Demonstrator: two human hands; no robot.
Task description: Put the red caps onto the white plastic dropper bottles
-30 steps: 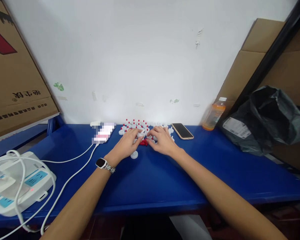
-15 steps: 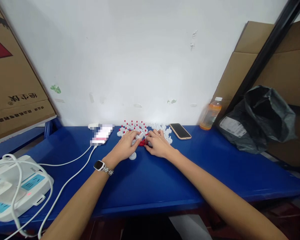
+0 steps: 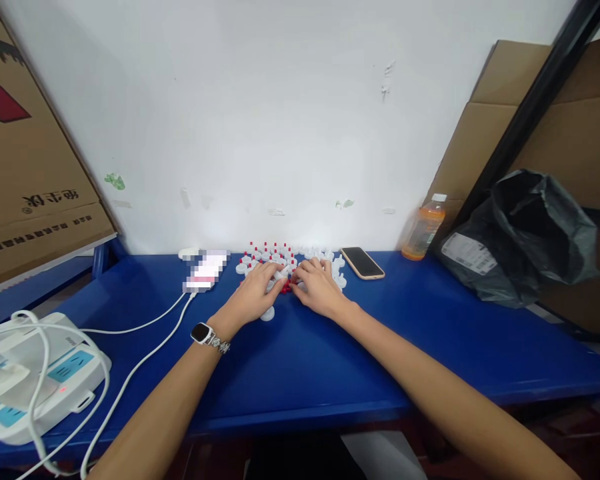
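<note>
Head view: phone [image 3: 362,262] beside white caps [image 3: 275,257].

"What does the room look like?"

"A white wall [image 3: 280,120], scuffed and dotted with bits of tape, stands behind a blue table [image 3: 300,360]."

"And the sides?"

"Flat cardboard boxes [image 3: 25,167] lean at the left. At the right, a black post [image 3: 535,100] slants across more cardboard [image 3: 570,140]. The light is even and bright."

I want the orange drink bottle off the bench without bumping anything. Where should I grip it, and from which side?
Judging by its upright pose, grip the orange bottle around its mid-body, coming from the front-left: cardboard stands behind it, and a black bag lies to its right.
</note>
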